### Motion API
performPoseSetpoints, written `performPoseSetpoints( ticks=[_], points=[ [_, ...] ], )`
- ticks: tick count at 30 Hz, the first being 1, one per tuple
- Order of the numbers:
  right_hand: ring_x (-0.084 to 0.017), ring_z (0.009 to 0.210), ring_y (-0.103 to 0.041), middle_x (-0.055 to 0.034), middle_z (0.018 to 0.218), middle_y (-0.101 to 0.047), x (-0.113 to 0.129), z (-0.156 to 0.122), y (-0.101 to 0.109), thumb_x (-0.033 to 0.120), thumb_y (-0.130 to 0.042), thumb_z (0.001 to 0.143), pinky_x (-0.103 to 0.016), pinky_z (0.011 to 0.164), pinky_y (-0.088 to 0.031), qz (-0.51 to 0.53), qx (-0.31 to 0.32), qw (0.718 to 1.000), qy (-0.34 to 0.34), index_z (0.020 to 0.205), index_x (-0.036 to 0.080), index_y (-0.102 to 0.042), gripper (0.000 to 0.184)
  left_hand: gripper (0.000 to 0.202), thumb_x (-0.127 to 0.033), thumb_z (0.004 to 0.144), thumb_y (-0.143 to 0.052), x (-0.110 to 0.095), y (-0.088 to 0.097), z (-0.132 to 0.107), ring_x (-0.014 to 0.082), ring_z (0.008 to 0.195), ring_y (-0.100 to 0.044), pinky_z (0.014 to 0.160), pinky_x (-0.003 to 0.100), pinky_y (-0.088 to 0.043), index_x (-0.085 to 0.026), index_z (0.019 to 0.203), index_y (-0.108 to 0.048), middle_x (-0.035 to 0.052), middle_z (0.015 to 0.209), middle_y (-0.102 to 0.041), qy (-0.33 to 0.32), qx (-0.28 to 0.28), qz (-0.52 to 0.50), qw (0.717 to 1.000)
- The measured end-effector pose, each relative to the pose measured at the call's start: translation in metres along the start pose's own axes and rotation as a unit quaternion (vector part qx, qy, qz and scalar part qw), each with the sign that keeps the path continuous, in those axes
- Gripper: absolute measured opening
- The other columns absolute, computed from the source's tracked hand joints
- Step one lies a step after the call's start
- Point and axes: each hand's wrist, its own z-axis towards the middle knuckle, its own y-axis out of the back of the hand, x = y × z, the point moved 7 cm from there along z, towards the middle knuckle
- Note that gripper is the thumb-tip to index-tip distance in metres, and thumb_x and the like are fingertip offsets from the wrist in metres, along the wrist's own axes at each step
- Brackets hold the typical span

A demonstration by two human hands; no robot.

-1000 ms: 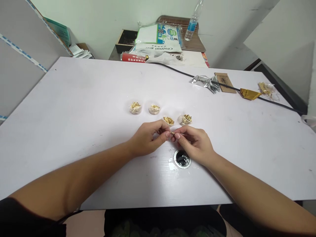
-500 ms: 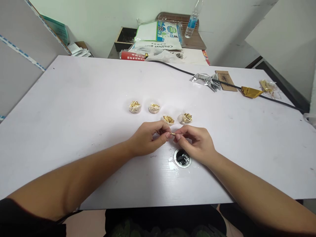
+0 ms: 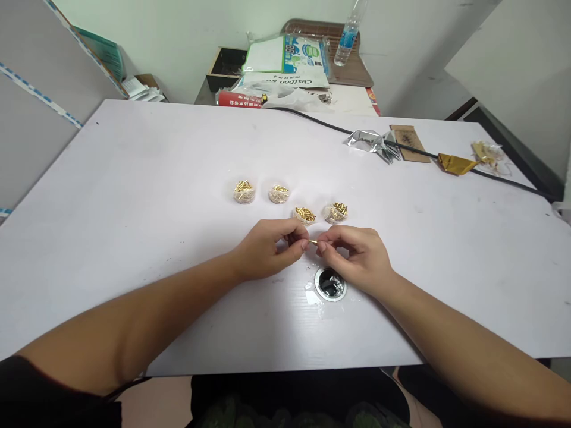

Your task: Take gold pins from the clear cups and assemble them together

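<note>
A thin gold-coloured metal pin [image 3: 313, 242] bridges the fingertips of both hands, low over the white table. My left hand [image 3: 274, 248] pinches its left end between thumb and forefinger; my right hand [image 3: 357, 257] pinches the other end the same way. Whether it is one piece or two joined I cannot tell. Just beyond the fingers stand two small clear cups of short gold parts, a left one [image 3: 304, 215] and a right one [image 3: 336, 213]. Farther off to the left are a cup of longer gold pins [image 3: 244, 192] and another cup of gold pieces [image 3: 279, 194].
Below my right hand is a round table hole [image 3: 331, 284] with a metal ring. A black cable [image 3: 321, 123] crosses the back, past silver foil [image 3: 368, 140], cardboard [image 3: 409, 144] and a gold packet [image 3: 455, 163]. Behind the table stand a water bottle [image 3: 346, 40] and a black box [image 3: 225, 66].
Both hands keep their pinch on the gold pin, almost unmoved. The view has shifted very slightly; the cups stand where they were.
</note>
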Motion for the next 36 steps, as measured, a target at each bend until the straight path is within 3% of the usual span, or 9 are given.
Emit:
performPoseSetpoints(
  ticks=[13, 25, 36],
  points=[
    [-0.005, 0.044, -0.037, 0.0025, 0.053, -0.051, 0.001, 0.003, 0.0, 0.019, -0.057, 0.089, -0.02, 0.04, -0.029, 0.0, 0.067, 0.998, 0.01, 0.078, 0.014, -0.063, 0.013, 0.007, -0.013, 0.085, -0.055, -0.001, -0.001, 0.0, 0.0072, 0.064, -0.055, 0.06, 0.018, -0.045, -0.012, 0.081, -0.06, 0.0013, 0.072, -0.064, -0.012, 0.012, 0.015, 1.0],
    [-0.004, 0.046, -0.04, 0.0011, 0.055, -0.053, 0.001, 0.004, 0.0, 0.016, -0.058, 0.087, -0.017, 0.041, -0.032, 0.026, 0.074, 0.997, 0.022, 0.077, 0.011, -0.063, 0.012, 0.007, -0.013, 0.085, -0.056, -0.001, 0.0, -0.001, 0.0056, 0.061, -0.05, 0.059, 0.017, -0.044, -0.012, 0.081, -0.061, -0.0003, 0.07, -0.062, -0.022, 0.015, 0.029, 0.999],
    [-0.006, 0.045, -0.05, 0.0002, 0.054, -0.058, -0.011, 0.002, -0.007, 0.016, -0.06, 0.086, -0.016, 0.04, -0.039, 0.133, 0.098, 0.983, -0.078, 0.078, 0.011, -0.063, 0.01, 0.009, -0.014, 0.087, -0.056, -0.002, -0.001, 0.0, 0.0044, 0.06, -0.049, 0.055, 0.015, -0.042, -0.011, 0.081, -0.061, 0.0003, 0.07, -0.062, -0.016, 0.027, -0.002, 1.0]
  ],
)
